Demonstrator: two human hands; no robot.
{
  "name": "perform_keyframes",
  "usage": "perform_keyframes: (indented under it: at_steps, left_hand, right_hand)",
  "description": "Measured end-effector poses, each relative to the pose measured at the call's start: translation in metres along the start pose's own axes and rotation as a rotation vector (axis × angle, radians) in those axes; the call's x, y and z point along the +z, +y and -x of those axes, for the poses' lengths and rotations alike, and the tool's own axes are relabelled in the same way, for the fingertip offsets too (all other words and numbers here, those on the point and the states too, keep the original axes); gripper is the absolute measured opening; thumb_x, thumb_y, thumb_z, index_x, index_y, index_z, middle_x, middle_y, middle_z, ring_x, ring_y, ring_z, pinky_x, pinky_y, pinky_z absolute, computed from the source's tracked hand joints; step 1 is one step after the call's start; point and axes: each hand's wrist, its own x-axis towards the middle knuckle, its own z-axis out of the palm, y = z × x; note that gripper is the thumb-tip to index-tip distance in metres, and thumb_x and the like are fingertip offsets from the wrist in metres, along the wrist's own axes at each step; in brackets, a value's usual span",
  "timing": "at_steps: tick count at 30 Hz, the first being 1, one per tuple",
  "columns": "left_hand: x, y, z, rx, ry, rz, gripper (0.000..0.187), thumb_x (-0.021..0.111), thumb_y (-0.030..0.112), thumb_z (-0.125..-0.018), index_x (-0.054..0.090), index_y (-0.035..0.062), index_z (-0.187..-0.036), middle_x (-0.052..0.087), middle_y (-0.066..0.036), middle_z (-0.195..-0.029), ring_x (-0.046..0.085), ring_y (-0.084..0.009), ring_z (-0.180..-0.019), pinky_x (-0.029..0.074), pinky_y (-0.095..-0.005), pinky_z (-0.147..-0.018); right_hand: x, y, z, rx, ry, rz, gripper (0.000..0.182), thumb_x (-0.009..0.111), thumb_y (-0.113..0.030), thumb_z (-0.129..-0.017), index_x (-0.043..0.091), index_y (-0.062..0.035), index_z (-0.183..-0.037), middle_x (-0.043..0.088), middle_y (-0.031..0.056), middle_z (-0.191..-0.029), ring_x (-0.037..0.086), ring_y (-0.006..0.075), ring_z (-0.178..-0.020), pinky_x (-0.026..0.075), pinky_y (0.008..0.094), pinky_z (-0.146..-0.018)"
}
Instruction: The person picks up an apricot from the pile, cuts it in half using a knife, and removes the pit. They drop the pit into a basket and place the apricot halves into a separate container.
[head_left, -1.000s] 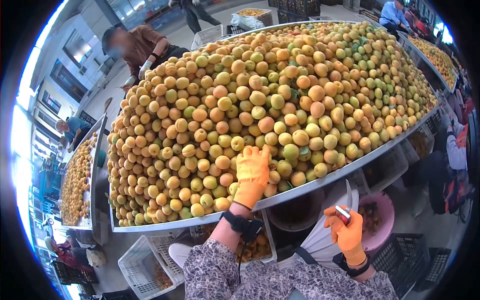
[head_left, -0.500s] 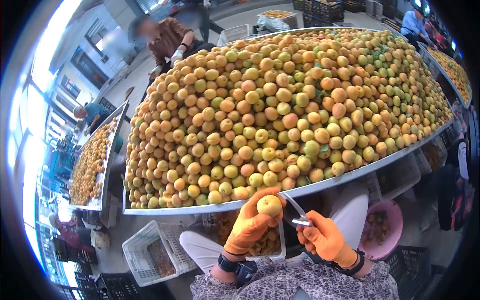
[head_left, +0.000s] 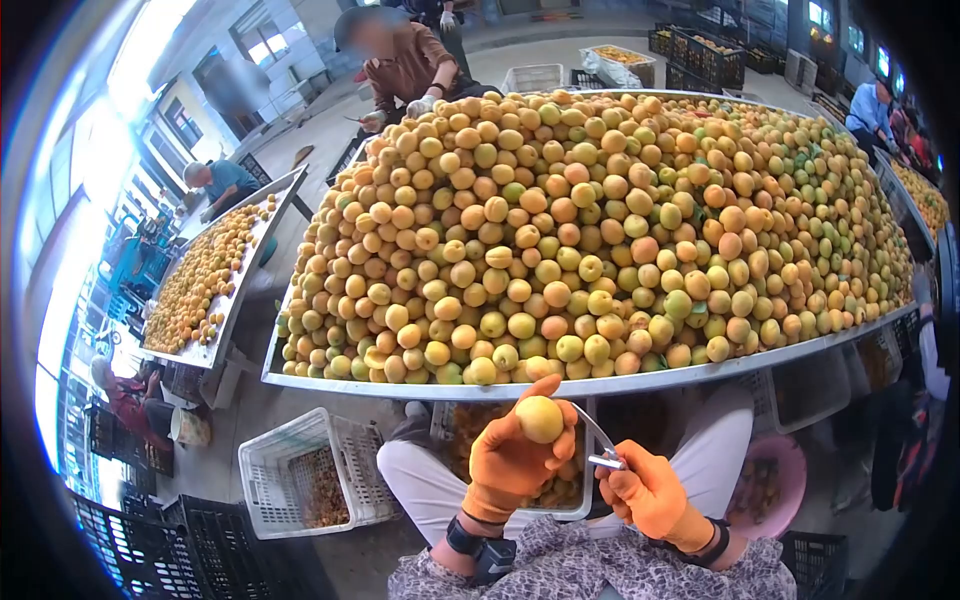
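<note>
My left hand (head_left: 510, 460), in an orange glove, holds a yellow apricot (head_left: 540, 418) up over my lap. My right hand (head_left: 650, 492), also orange-gloved, grips a small knife (head_left: 598, 440) whose curved blade touches the apricot's right side. Right behind them a metal table (head_left: 600, 385) carries a huge heap of apricots (head_left: 600, 230), yellow, orange and green. Under my hands, a white crate (head_left: 560, 495) with fruit pieces is partly hidden.
A white crate (head_left: 310, 480) stands on the floor at my left, a pink basin (head_left: 765, 480) at my right. A second table of apricots (head_left: 205, 275) is at left. A person (head_left: 405, 65) works at the heap's far side; others sit around.
My left hand left the heap with an apricot and came down in front of me. My right hand brought the knife in against the fruit. The view shifted rightward.
</note>
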Motion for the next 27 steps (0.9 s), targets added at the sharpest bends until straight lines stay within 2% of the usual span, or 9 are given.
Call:
perform_keyframes:
  at_steps: [3, 5, 6, 7, 10, 14, 16, 23, 27]
  left_hand:
    - [0.006, 0.004, 0.006, 0.035, 0.022, 0.073, 0.065, 0.062, 0.025, -0.080, 0.043, -0.0016, -0.136, 0.052, -0.015, -0.111, 0.049, -0.0215, -0.074, 0.039, -0.0295, -0.063]
    - [0.008, 0.009, 0.011, 0.104, 0.079, -0.391, 0.064, 0.070, 0.018, -0.073, 0.048, -0.0014, -0.129, 0.053, -0.013, -0.108, 0.052, -0.0192, -0.078, 0.042, -0.0278, -0.065]
    - [0.022, 0.017, 0.014, 0.063, 0.170, -0.527, 0.062, 0.074, 0.009, -0.066, 0.050, -0.0006, -0.123, 0.055, -0.011, -0.111, 0.058, -0.0180, -0.086, 0.048, -0.0278, -0.072]
    - [0.025, 0.019, 0.015, 0.070, 0.174, -0.521, 0.062, 0.074, 0.009, -0.066, 0.050, -0.0006, -0.123, 0.055, -0.011, -0.111, 0.058, -0.0180, -0.086, 0.048, -0.0278, -0.072]
    - [0.028, 0.026, 0.020, 0.109, 0.104, -0.834, 0.057, 0.069, -0.001, -0.069, 0.051, 0.0024, -0.123, 0.058, -0.008, -0.114, 0.054, -0.0165, -0.108, 0.044, -0.0294, -0.096]
    - [0.028, 0.028, 0.022, 0.083, 0.030, -0.958, 0.053, 0.066, -0.001, -0.072, 0.051, 0.0038, -0.122, 0.058, -0.006, -0.108, 0.056, -0.0115, -0.098, 0.046, -0.0262, -0.087]
    - [0.029, 0.025, 0.024, 0.044, 0.043, -0.964, 0.054, 0.068, 0.001, -0.071, 0.051, 0.0028, -0.122, 0.057, -0.006, -0.107, 0.056, -0.0125, -0.096, 0.046, -0.0264, -0.086]
    - [0.031, 0.018, 0.023, 0.067, 0.090, -1.281, 0.051, 0.070, 0.000, -0.073, 0.051, 0.0040, -0.119, 0.058, -0.003, -0.094, 0.055, -0.0086, -0.086, 0.047, -0.0239, -0.075]
    - [0.021, 0.012, 0.021, 0.152, 0.127, -1.406, 0.045, 0.066, -0.001, -0.072, 0.053, 0.0069, -0.114, 0.061, -0.008, -0.089, 0.061, -0.0158, -0.082, 0.051, -0.0308, -0.073]
  right_hand:
    - [0.009, -0.001, -0.002, 0.011, -0.020, 0.037, 0.030, 0.052, -0.030, -0.099, 0.054, -0.0004, -0.100, 0.053, 0.0007, -0.065, 0.045, 0.0049, -0.052, 0.038, 0.0215, -0.048]
    - [0.015, -0.003, -0.003, 0.012, -0.040, 0.033, 0.032, 0.053, -0.032, -0.099, 0.054, -0.0004, -0.100, 0.053, 0.0003, -0.065, 0.045, 0.0050, -0.051, 0.038, 0.0214, -0.048]
    - [0.018, -0.006, -0.004, -0.031, -0.036, 0.073, 0.033, 0.053, -0.033, -0.099, 0.054, -0.0006, -0.100, 0.053, 0.0001, -0.065, 0.045, 0.0049, -0.051, 0.038, 0.0214, -0.048]
    - [0.019, -0.008, -0.003, -0.069, -0.032, 0.112, 0.034, 0.053, -0.035, -0.099, 0.054, -0.0008, -0.100, 0.052, -0.0002, -0.065, 0.044, 0.0048, -0.051, 0.038, 0.0214, -0.048]
    - [0.016, -0.005, -0.004, -0.101, -0.022, 0.120, 0.036, 0.054, -0.038, -0.098, 0.054, -0.0016, -0.100, 0.053, -0.0006, -0.065, 0.045, 0.0047, -0.051, 0.037, 0.0213, -0.048]
    - [0.025, -0.017, -0.009, -0.148, -0.051, 0.065, 0.043, 0.057, -0.045, -0.095, 0.052, -0.0023, -0.096, 0.049, -0.0011, -0.062, 0.039, 0.0032, -0.048, 0.028, 0.0204, -0.042]
    - [0.024, -0.015, -0.014, -0.233, -0.095, 0.249, 0.034, 0.056, -0.035, -0.098, 0.054, -0.0010, -0.103, 0.053, 0.0029, -0.065, 0.046, 0.0102, -0.054, 0.039, 0.0257, -0.051]
    - [0.024, -0.004, -0.025, -0.363, 0.004, 0.548, 0.032, 0.055, -0.034, -0.098, 0.053, -0.0029, -0.102, 0.054, 0.0103, -0.063, 0.052, 0.0234, -0.052, 0.042, 0.0321, -0.052]
    - [0.021, 0.013, -0.033, -0.424, 0.079, 0.672, 0.034, 0.053, -0.039, -0.097, 0.052, -0.0052, -0.099, 0.055, 0.0121, -0.060, 0.054, 0.0332, -0.051, 0.045, 0.0377, -0.052]
